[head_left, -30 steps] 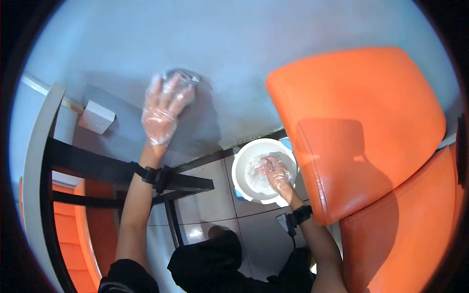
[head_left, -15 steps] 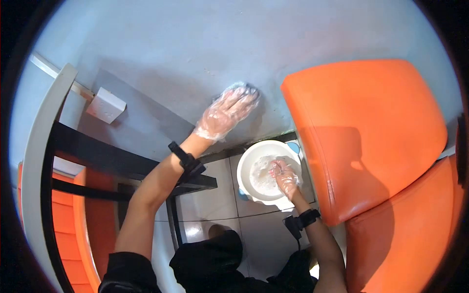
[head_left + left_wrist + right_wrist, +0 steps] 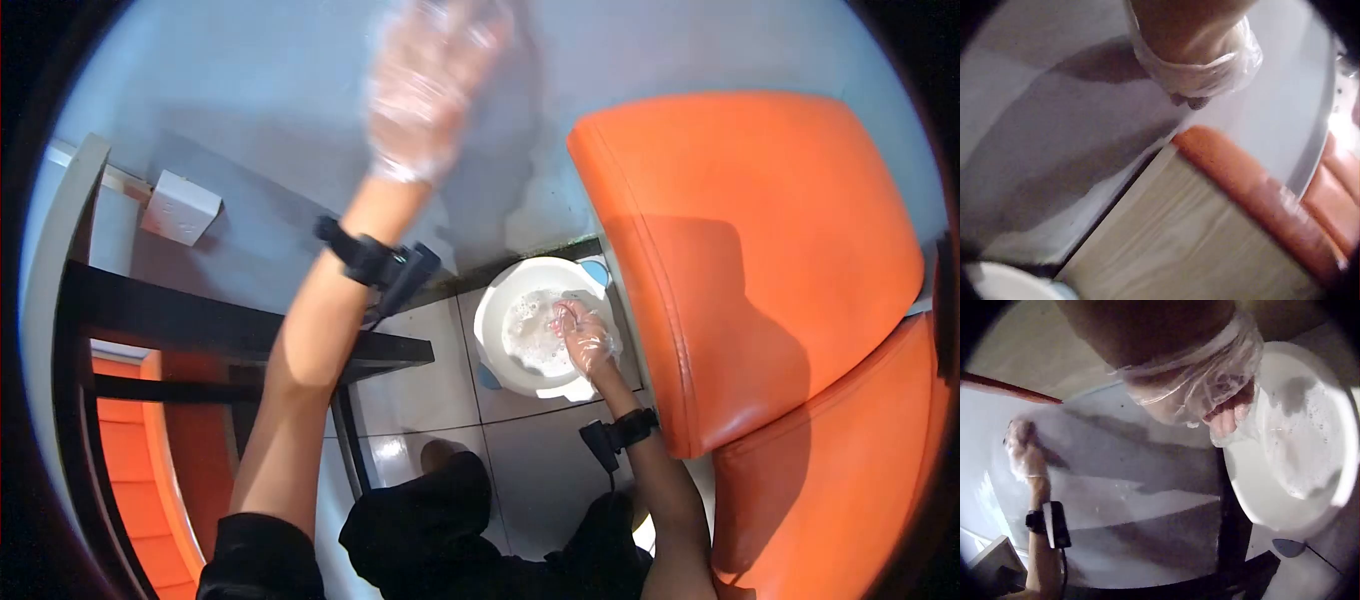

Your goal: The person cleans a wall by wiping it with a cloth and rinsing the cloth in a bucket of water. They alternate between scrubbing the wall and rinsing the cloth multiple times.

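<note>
Wall (image 3: 250, 90), grey-blue, rises behind an orange seat (image 3: 750, 250). The left hand (image 3: 435, 80), in a thin plastic glove, is high on the wall and well blurred. I cannot tell how its fingers lie, or if a cloth is under them. The right hand (image 3: 588, 340), also gloved, is down in a white basin (image 3: 500, 300) on the floor tiles (image 3: 430, 390), just beside the seat. Its fingers (image 3: 1229, 419) are curled over foamy water (image 3: 530, 345), but what they hold, if anything, is not clear. A darker, wet-looking patch shows low on the wall near the seat. It seems this part is wiped, and the wide dry area to the left remains.
</note>
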{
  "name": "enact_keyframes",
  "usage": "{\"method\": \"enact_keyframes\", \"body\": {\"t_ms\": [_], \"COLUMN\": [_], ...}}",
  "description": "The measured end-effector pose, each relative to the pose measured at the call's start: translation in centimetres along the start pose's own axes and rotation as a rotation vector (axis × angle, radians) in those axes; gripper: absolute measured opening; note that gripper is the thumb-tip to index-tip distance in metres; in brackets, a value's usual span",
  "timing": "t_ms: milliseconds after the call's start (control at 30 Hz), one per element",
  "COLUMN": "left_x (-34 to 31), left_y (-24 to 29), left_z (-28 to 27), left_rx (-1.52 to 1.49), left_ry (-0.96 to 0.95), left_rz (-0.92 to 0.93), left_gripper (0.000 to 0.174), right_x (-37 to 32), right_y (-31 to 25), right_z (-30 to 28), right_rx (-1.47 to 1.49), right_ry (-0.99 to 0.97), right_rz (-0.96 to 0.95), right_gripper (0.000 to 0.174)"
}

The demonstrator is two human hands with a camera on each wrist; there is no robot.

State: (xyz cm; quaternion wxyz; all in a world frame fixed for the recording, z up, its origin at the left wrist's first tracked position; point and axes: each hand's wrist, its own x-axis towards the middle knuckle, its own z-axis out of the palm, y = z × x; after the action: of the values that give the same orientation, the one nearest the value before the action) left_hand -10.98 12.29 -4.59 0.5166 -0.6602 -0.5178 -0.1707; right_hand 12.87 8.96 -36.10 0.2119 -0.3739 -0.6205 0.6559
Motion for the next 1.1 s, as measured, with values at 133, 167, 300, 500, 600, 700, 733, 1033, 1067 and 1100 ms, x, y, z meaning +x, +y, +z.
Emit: {"method": "enact_keyframes", "body": {"t_ms": [133, 167, 300, 500, 600, 700, 733, 1033, 1067, 1100], "left_x": [-9.3, -12.4, -14.4, -5.8, -6.0, -9.4, -11.1, -19.2, -18.6, -19.9], "left_y": [7.9, 9.4, 9.5, 3.2, 3.4, 7.4, 8.5, 13.9, 12.6, 11.6], "left_z": [3.4, 4.5, 3.7, -0.5, 0.3, 2.6, 3.9, 7.9, 7.3, 8.6], "left_rx": [-0.167, -0.191, -0.221, -0.166, -0.176, -0.212, -0.220, -0.433, -0.405, -0.510], "left_ry": [-0.420, -0.491, -0.731, -0.189, -0.065, -0.248, -0.310, -0.796, -0.765, -0.640], "left_rz": [0.210, 0.231, 0.375, 0.077, 0.043, 0.069, 0.097, 0.168, 0.199, 0.109], "left_gripper": [0.051, 0.052, 0.052, 0.036, 0.035, 0.043, 0.043, 0.043, 0.045, 0.049], "right_x": [-0.1, 0.0, -0.7, -1.1, -1.0, -1.1, -1.3, -2.3, -2.4, -2.4], "right_y": [1.2, 1.3, 2.1, 1.0, -0.1, -0.3, -0.8, 1.4, 0.3, -0.4], "right_z": [-0.1, -0.1, 0.4, 0.4, 0.1, -0.3, -0.4, -0.8, -0.7, -0.7], "right_rx": [-0.062, -0.067, 0.034, -0.008, -0.099, -0.262, -0.269, -0.266, -0.260, -0.241], "right_ry": [0.010, 0.012, -0.023, -0.050, -0.040, -0.007, -0.008, -0.025, -0.029, -0.061], "right_rz": [0.055, 0.055, 0.057, 0.111, 0.077, 0.065, 0.073, -0.015, -0.006, 0.061], "right_gripper": [0.019, 0.019, 0.021, 0.022, 0.022, 0.020, 0.020, 0.019, 0.019, 0.019]}}
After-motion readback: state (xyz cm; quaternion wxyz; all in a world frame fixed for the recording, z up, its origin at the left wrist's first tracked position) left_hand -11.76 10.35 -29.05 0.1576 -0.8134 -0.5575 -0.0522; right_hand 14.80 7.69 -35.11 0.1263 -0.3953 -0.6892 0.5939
